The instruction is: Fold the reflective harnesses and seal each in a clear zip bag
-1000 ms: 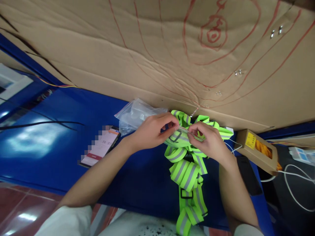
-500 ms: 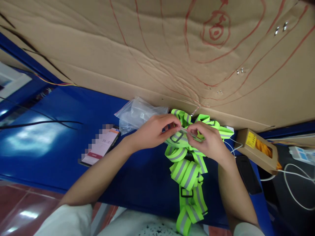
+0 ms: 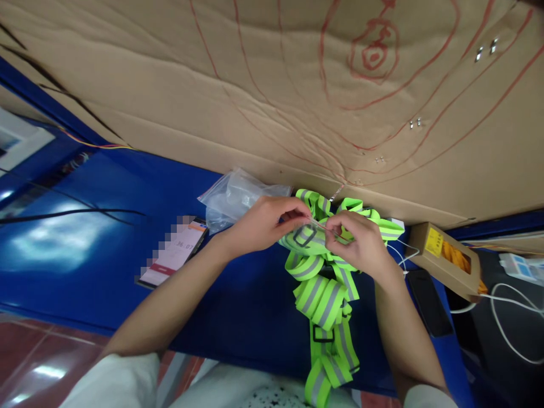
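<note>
Biggest of all in front of me is the brown cardboard panel [image 3: 204,90], standing at the back of my table and marked with curving red lines. Below it spreads the blue table [image 3: 85,243], glossy with reflected light at its left. A tangle of lime-green straps [image 3: 325,303] with grey stripes runs from the foot of the panel, under my hands, down to the near edge. Just beyond my left hand lie some clear plastic bags [image 3: 238,195], crumpled against the panel. To the right sits a small cardboard box [image 3: 442,263] with a yellow label and something orange showing through its window. My left hand [image 3: 274,226] pinches one end of a clear bag's edge between thumb and fingertips; my right hand [image 3: 357,241] pinches the same edge a little to the right, thumb against curled fingers. A dark phone [image 3: 430,303] lies by my right forearm, and a lit phone [image 3: 182,255] with a partly blurred screen lies near my left. The clear bag [image 3: 287,241] hangs over the upper straps, and through it shows a black buckle [image 3: 297,238], the smallest piece here.
</note>
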Motion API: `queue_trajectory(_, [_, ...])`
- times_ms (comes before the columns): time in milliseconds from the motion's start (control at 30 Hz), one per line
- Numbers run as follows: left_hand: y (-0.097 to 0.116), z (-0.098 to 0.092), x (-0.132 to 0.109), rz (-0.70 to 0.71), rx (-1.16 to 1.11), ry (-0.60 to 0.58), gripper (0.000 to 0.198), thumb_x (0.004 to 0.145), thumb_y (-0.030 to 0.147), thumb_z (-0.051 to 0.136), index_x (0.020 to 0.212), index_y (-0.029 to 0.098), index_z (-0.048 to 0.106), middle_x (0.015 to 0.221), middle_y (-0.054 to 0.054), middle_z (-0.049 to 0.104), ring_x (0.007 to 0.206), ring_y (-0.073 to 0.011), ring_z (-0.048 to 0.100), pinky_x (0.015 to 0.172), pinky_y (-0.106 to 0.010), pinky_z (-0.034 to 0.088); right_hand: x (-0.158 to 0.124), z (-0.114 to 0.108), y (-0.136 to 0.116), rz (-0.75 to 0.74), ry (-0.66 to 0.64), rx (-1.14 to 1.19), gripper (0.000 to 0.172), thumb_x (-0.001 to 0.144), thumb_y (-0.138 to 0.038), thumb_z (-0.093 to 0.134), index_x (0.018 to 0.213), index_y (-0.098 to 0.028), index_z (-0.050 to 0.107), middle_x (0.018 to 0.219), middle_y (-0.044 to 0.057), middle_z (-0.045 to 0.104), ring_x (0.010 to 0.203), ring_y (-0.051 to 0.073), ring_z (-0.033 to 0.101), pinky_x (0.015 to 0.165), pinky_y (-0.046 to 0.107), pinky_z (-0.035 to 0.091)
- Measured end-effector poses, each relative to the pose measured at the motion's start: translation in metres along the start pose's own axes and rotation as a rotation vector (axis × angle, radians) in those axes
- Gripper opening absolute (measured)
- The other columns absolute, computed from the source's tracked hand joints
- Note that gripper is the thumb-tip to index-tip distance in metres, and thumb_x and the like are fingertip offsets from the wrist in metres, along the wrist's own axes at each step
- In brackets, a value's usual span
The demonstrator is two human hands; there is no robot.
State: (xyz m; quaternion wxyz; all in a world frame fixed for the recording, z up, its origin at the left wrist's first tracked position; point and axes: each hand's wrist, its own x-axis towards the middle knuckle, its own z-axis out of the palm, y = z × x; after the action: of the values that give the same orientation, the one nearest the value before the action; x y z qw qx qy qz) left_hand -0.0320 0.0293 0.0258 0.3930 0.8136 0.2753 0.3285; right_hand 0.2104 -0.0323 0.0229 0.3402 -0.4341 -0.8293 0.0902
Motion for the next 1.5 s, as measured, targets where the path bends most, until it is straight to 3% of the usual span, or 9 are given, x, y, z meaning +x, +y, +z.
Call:
queue_trajectory(533, [0.002, 0.007, 0.000, 0.056, 0.049, -0.048, 0.011, 0.102, 0.025, 0.062, 0.101, 0.017, 0.069, 0.087, 0.001, 0.074, 0.074, -0.0100, 0.067, 0.069, -0.020, 0.048, 0.003, 0.007, -0.008, -0.088, 0.051, 0.007, 0.013, 0.090, -0.007, 0.065, 0.091, -0.020, 0.064, 0.078, -0.001, 0.065, 0.070, 0.011, 0.059, 0.070, 0.024, 0.046])
queue_trajectory(800, [0.000, 0.009, 0.001, 0.097, 0.082, -0.046, 0.009, 0.104, 0.022, 0.059, 0.104, 0.016, 0.066, 0.094, -0.001, 0.073, 0.081, -0.0110, 0.067, 0.075, -0.021, 0.049, 0.002, 0.005, -0.005, -0.020, -0.019, 0.047, 0.004, 0.100, -0.017, 0.065, 0.103, -0.020, 0.065, 0.085, 0.000, 0.065, 0.073, 0.010, 0.059, 0.070, 0.024, 0.046])
queue_trajectory(1000, [-0.001, 0.008, -0.002, 0.167, 0.122, -0.042, 0.009, 0.103, 0.022, 0.062, 0.101, 0.016, 0.068, 0.093, -0.002, 0.069, 0.079, -0.0108, 0.064, 0.074, -0.021, 0.048, -0.001, 0.015, -0.004, -0.030, -0.033, 0.058, 0.005, 0.104, -0.020, 0.060, 0.108, -0.021, 0.064, 0.093, 0.003, 0.070, 0.082, 0.013, 0.065, 0.073, 0.025, 0.048])
queue_trajectory(1167, [-0.007, 0.011, 0.000, 0.089, 0.057, 0.016, 0.015, 0.102, 0.028, 0.062, 0.097, 0.017, 0.070, 0.091, -0.003, 0.071, 0.076, -0.0117, 0.064, 0.069, -0.022, 0.048, -0.003, 0.023, 0.002, -0.023, 0.019, 0.040, 0.007, 0.106, -0.025, 0.059, 0.107, -0.021, 0.065, 0.092, 0.002, 0.075, 0.076, 0.012, 0.069, 0.070, 0.023, 0.050])
queue_trajectory(1267, [-0.012, 0.016, 0.002, 0.089, -0.117, -0.011, 0.022, 0.100, 0.036, 0.065, 0.109, 0.017, 0.070, 0.106, -0.008, 0.074, 0.095, -0.0168, 0.070, 0.084, -0.027, 0.055, -0.004, 0.020, 0.000, -0.028, 0.084, 0.016, 0.010, 0.105, -0.026, 0.059, 0.109, -0.021, 0.067, 0.088, 0.001, 0.076, 0.068, 0.011, 0.068, 0.066, 0.022, 0.051])
queue_trajectory(1367, [-0.009, 0.025, 0.000, 0.117, -0.136, -0.148, 0.061, 0.088, 0.042, 0.080, 0.139, 0.020, 0.057, 0.142, -0.015, 0.063, 0.132, -0.0271, 0.062, 0.111, -0.041, 0.050, -0.006, 0.012, -0.012, -0.029, 0.190, 0.039, 0.010, 0.104, -0.026, 0.061, 0.104, -0.021, 0.070, 0.076, -0.002, 0.073, 0.054, 0.009, 0.060, 0.056, 0.021, 0.048])
queue_trajectory(1433, [-0.001, 0.028, -0.006, 0.052, -0.072, -0.205, 0.080, 0.079, 0.046, 0.088, 0.146, 0.022, 0.050, 0.144, -0.014, 0.062, 0.131, -0.0294, 0.062, 0.111, -0.044, 0.051, -0.008, 0.004, -0.020, -0.039, 0.291, 0.052, 0.008, 0.101, -0.025, 0.065, 0.101, -0.022, 0.072, 0.067, -0.004, 0.068, 0.048, 0.008, 0.053, 0.051, 0.022, 0.045])
queue_trajectory(1500, [0.009, 0.021, -0.012, -0.031, 0.019, -0.154, 0.083, 0.078, 0.050, 0.088, 0.145, 0.021, 0.049, 0.137, -0.012, 0.067, 0.123, -0.0288, 0.067, 0.103, -0.041, 0.055, -0.011, -0.007, -0.025, -0.010, 0.356, 0.051, 0.012, 0.100, -0.025, 0.065, 0.108, -0.023, 0.074, 0.068, -0.003, 0.066, 0.050, 0.009, 0.053, 0.051, 0.023, 0.046])
